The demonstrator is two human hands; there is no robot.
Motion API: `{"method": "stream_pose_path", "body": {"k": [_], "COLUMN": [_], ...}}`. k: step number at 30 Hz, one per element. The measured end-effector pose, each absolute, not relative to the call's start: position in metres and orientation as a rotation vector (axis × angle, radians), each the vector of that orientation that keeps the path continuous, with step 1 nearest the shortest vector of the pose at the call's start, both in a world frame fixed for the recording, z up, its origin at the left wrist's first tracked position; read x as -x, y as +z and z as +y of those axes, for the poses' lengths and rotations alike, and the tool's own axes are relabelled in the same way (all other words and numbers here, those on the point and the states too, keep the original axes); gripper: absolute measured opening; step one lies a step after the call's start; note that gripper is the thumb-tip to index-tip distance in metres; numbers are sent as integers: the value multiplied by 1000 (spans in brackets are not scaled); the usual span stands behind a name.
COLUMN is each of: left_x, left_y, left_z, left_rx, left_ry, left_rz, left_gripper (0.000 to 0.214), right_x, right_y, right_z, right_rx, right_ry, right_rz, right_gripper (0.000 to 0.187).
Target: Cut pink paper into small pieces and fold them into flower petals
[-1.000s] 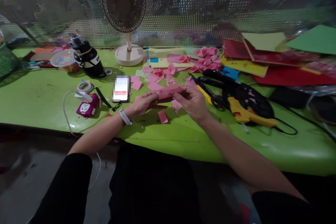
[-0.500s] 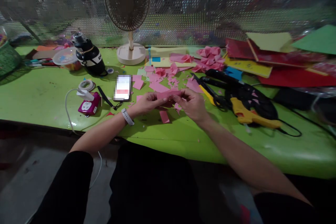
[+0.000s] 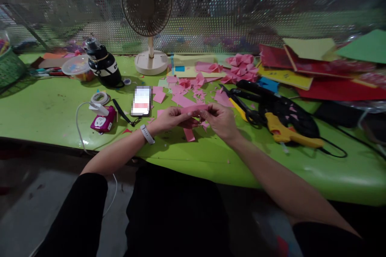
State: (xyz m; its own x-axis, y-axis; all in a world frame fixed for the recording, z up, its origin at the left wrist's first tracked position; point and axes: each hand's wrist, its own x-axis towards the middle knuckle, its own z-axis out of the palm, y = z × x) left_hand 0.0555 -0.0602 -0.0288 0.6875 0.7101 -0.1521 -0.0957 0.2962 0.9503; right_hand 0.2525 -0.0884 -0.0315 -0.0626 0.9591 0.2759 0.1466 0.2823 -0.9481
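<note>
A narrow piece of pink paper [image 3: 194, 108] is stretched between my two hands above the green table. My left hand [image 3: 175, 118], below a white wrist band, pinches its left end. At the other end, the thumb and fingers of my right hand [image 3: 222, 122] are closed on the paper. Fingers hide part of its lower edge, so I cannot tell how it is folded. Just under my hands lies a small pink paper piece [image 3: 189, 135]. Beyond them are pink scraps [image 3: 197, 94] and a heap of folded pink paper flowers [image 3: 241, 64].
Right of my hands are scissors [image 3: 241, 108] and a yellow glue gun [image 3: 289, 132] with a cable. A phone [image 3: 141, 101], purple power adapter [image 3: 104, 119], tape roll [image 3: 100, 98], black bottle [image 3: 105, 66] and fan [image 3: 150, 62] stand left and behind. Coloured paper sheets [image 3: 328, 88] lie far right.
The pink paper looks slightly narrower, tilted between my fingers. The fingers of my left hand have shifted a little beneath it. Both hands stay in nearly the same place.
</note>
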Motion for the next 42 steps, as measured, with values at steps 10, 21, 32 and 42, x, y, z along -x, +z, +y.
{"method": "stream_pose_path", "body": {"k": [10, 21, 32, 42], "left_x": [-56, -55, -56, -53], "left_y": [-31, -29, -26, -21], "left_z": [-60, -62, -60, -56], "left_rx": [-1150, -1168, -1202, -1168], "left_ry": [599, 649, 580, 599], "left_rz": [674, 644, 691, 726], "left_gripper": [35, 35, 26, 29], "right_x": [-251, -252, -251, -263], "right_y": [-28, -29, -21, -29], "right_z": [-91, -86, -91, -82], "right_rx": [1093, 1125, 1126, 1167], "right_ry": [955, 1000, 1139, 1136], "right_rz": [-1484, -1340, -1557, -1596], "right_gripper": [40, 48, 45, 44]}}
